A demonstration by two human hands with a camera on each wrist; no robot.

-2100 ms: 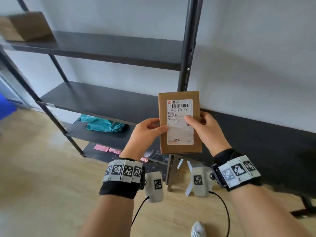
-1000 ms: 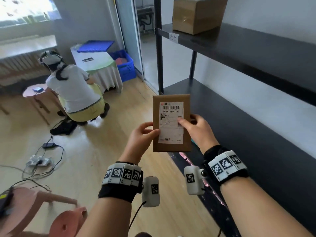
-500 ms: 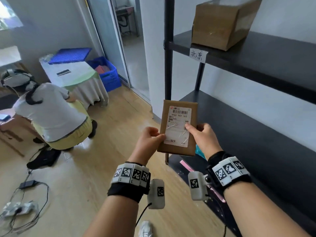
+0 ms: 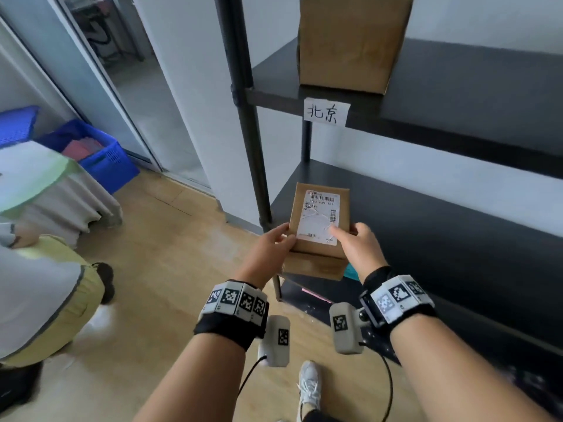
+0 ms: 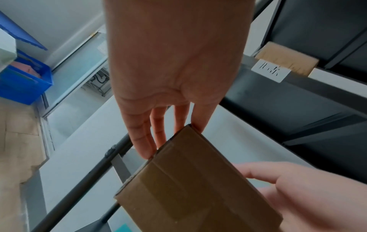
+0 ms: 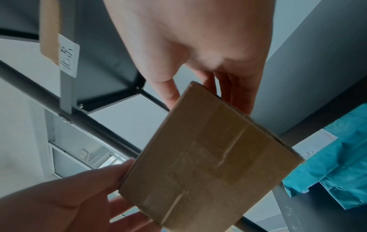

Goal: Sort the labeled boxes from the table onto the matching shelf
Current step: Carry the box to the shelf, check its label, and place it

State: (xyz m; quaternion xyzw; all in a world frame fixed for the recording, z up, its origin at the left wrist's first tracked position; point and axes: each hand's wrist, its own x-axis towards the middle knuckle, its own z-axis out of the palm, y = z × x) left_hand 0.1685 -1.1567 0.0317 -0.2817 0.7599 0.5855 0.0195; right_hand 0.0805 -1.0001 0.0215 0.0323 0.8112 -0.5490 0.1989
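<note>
Head view: my left hand [image 4: 272, 245] and right hand [image 4: 357, 245] pinch the labeled cardboard box [image 4: 318, 228] by its near corners, in the air before the middle shelf [image 4: 426, 217]. Its long axis points away from me, label up.

Left wrist view: fingers [image 5: 146, 141] support only the edge; I judge it could slip.

Right wrist view: the taped underside [image 6: 210, 158] faces down. Misreading the 北京 shelf tag [image 6: 68, 60] risks missorting.

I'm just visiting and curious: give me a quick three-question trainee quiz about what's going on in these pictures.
1. True or false: both the left hand and the right hand hold the small labelled box.
2. The paper tag on the upper shelf's edge reads: A) 上海 B) 北京 C) 广州
3. Fill in: a larger brown ___ stands on that upper shelf.

Key: 1 true; 2 B; 3 box.
</note>
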